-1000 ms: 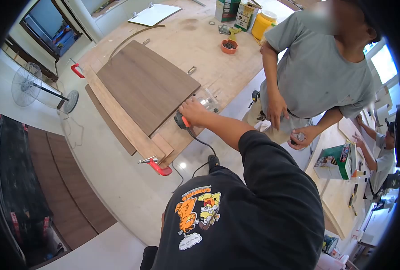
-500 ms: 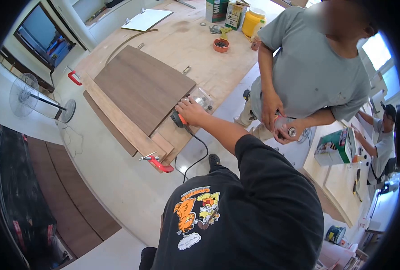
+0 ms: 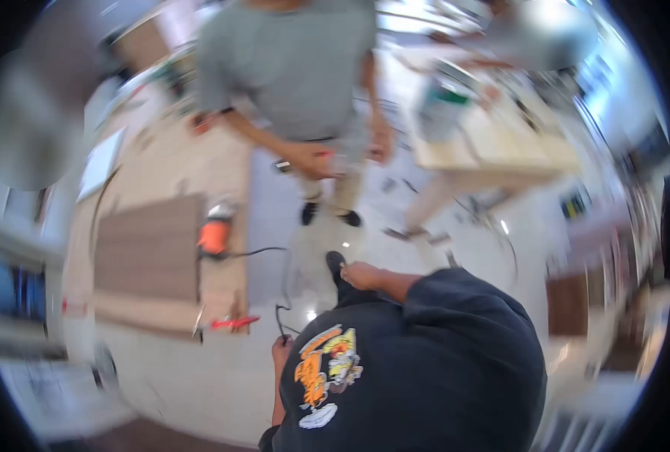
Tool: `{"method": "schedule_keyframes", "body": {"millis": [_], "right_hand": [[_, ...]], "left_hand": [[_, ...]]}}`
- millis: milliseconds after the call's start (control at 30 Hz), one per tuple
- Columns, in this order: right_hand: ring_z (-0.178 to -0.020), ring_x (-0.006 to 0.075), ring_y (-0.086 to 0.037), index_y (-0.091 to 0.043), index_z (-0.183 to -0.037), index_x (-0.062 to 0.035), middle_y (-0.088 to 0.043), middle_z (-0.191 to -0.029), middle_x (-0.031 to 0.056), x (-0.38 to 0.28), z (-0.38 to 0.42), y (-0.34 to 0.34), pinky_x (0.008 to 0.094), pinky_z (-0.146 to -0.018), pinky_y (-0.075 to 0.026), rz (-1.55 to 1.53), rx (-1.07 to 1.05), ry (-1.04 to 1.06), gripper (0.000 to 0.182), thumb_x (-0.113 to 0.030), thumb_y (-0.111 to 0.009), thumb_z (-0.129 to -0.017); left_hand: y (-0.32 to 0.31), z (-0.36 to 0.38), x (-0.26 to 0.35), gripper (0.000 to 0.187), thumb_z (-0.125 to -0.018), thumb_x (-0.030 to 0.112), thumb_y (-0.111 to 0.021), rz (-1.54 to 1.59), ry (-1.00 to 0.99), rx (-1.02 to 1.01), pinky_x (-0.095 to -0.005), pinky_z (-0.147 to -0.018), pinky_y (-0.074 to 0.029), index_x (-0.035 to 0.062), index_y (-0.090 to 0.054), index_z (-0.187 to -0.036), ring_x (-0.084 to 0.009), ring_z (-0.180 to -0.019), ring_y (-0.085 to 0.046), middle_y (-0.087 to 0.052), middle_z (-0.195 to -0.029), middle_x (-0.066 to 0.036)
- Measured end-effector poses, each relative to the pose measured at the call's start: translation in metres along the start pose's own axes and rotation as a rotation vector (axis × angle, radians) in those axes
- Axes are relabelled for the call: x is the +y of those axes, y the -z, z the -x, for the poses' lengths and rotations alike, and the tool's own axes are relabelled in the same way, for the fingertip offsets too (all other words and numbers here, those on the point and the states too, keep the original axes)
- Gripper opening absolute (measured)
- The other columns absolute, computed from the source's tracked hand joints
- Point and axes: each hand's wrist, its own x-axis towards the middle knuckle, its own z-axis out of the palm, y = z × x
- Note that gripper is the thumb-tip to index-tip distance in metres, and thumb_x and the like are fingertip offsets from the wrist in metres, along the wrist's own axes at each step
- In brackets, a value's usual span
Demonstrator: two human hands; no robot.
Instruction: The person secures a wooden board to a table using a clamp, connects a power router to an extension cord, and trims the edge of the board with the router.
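My left hand (image 3: 282, 349) is low at my left side, its fingers closed around the black power cord (image 3: 263, 250). That cord runs up to an orange trim router (image 3: 215, 235) with a clear base, standing at the right edge of a brown wood-grain panel (image 3: 148, 245). My right hand (image 3: 361, 276) hangs in front of my body above the floor, away from the router. It looks loosely curled, but blur hides how its fingers lie. A red clamp (image 3: 235, 323) grips the near edge of the workbench (image 3: 226, 166).
A person in a grey shirt (image 3: 297, 68) stands across from me, holding a clear object with an orange-red part (image 3: 342, 160). To the right is a light wooden table (image 3: 516, 147) with a green-and-white box (image 3: 444, 105). Scraps (image 3: 418, 235) lie on the floor.
My right hand has let go of the router and come back toward my body. My view has turned right, and my left hand now shows. The person opposite has lowered their hands and moved them apart.
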Motion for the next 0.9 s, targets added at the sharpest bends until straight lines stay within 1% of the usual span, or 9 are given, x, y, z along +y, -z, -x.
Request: {"method": "schedule_keyframes", "body": {"millis": [67,200,300,433,533,633,733,800,900], "right_hand": [[-0.086,0.0433,-0.066,-0.068,-0.096,-0.0047,-0.069,-0.088,0.0228,0.057,0.031,-0.025,0.0502,-0.076,-0.052,0.068,-0.029,-0.261,0.020,-0.014,-0.057,-0.083],[-0.098,0.0418,-0.065,-0.069,-0.102,-0.0015,-0.069,-0.104,0.0234,0.067,0.136,-0.020,0.0505,-0.086,-0.051,-0.231,0.438,-0.747,0.040,-0.035,-0.048,-0.098],[-0.098,0.0426,-0.065,-0.069,-0.101,-0.0002,-0.069,-0.105,0.0236,0.064,0.203,-0.046,0.0505,-0.087,-0.050,-0.404,0.654,-0.976,0.043,-0.037,-0.048,-0.098],[-0.096,0.0421,-0.066,-0.071,-0.097,0.0001,-0.070,-0.101,0.0233,0.079,0.238,-0.127,0.0492,-0.083,-0.052,-0.530,0.587,-1.187,0.040,-0.037,-0.059,-0.091],[-0.091,0.0414,-0.067,-0.072,-0.091,0.0008,-0.070,-0.094,0.0234,0.064,0.247,-0.146,0.0493,-0.080,-0.053,-0.627,0.577,-1.127,0.036,-0.034,-0.064,-0.085],[-0.080,0.0412,-0.066,-0.072,-0.080,0.0009,-0.069,-0.083,0.0240,0.045,0.220,-0.130,0.0514,-0.073,-0.052,-0.643,0.592,-0.877,0.036,-0.034,-0.062,-0.081],[-0.071,0.0372,-0.064,-0.070,-0.078,0.0037,-0.068,-0.077,0.0222,0.030,0.176,-0.105,0.0479,-0.069,-0.052,-0.753,0.397,-0.612,0.062,-0.057,-0.058,-0.087],[-0.068,0.0302,-0.063,-0.069,-0.079,0.0039,-0.066,-0.070,0.0171,-0.015,0.181,-0.061,0.0428,-0.065,-0.052,-1.151,0.410,-0.698,0.064,-0.058,-0.059,-0.089],[-0.068,0.0247,-0.063,-0.066,-0.077,0.0002,-0.064,-0.070,0.0124,-0.037,0.171,-0.047,0.0379,-0.062,-0.052,-1.491,0.448,-0.661,0.041,-0.039,-0.067,-0.088]], "left_hand": [[0.006,-0.025,0.014,0.028,-0.095,0.014,-0.060,-0.095,-0.026,-0.113,-0.0386,-0.082,-0.054,0.0006,-0.059,-0.120,-0.0270,-0.092,-0.070,-0.071,-0.100,-0.020],[-0.002,-0.064,0.061,0.029,-0.096,0.013,-0.058,-0.133,-0.032,-0.231,-0.0385,-0.084,-0.054,0.0002,-0.056,-0.122,-0.0269,-0.094,-0.069,-0.070,-0.103,-0.020],[-0.020,-0.078,0.106,0.030,-0.096,0.013,-0.057,-0.008,0.001,-0.254,-0.0385,-0.086,-0.054,0.0000,-0.054,-0.123,-0.0269,-0.095,-0.069,-0.069,-0.106,-0.020],[-0.036,-0.091,0.152,0.031,-0.097,0.012,-0.056,0.173,0.049,-0.293,-0.0384,-0.088,-0.054,-0.0004,-0.051,-0.125,-0.0269,-0.097,-0.068,-0.068,-0.110,-0.021],[-0.056,-0.095,0.181,0.032,-0.098,0.012,-0.055,0.244,0.084,-0.360,-0.0384,-0.089,-0.053,-0.0007,-0.049,-0.127,-0.0269,-0.098,-0.067,-0.068,-0.112,-0.021],[-0.069,-0.098,0.202,0.033,-0.099,0.011,-0.054,0.251,0.121,-0.458,-0.0383,-0.091,-0.053,-0.0009,-0.047,-0.129,-0.0269,-0.100,-0.067,-0.067,-0.115,-0.021],[-0.070,-0.097,0.226,0.034,-0.099,0.010,-0.053,0.206,0.139,-0.626,-0.0383,-0.094,-0.052,-0.0010,-0.044,-0.130,-0.0272,-0.102,-0.066,-0.065,-0.118,-0.022],[-0.080,-0.092,0.251,0.035,-0.100,0.009,-0.051,0.189,0.146,-0.788,-0.0382,-0.097,-0.051,-0.0006,-0.041,-0.132,-0.0278,-0.105,-0.064,-0.064,-0.121,-0.022],[-0.092,-0.031,0.311,0.034,-0.099,0.007,-0.051,0.242,0.258,-1.057,-0.0363,-0.100,-0.048,-0.0008,-0.042,-0.131,-0.0265,-0.110,-0.062,-0.062,-0.120,-0.022]]}}
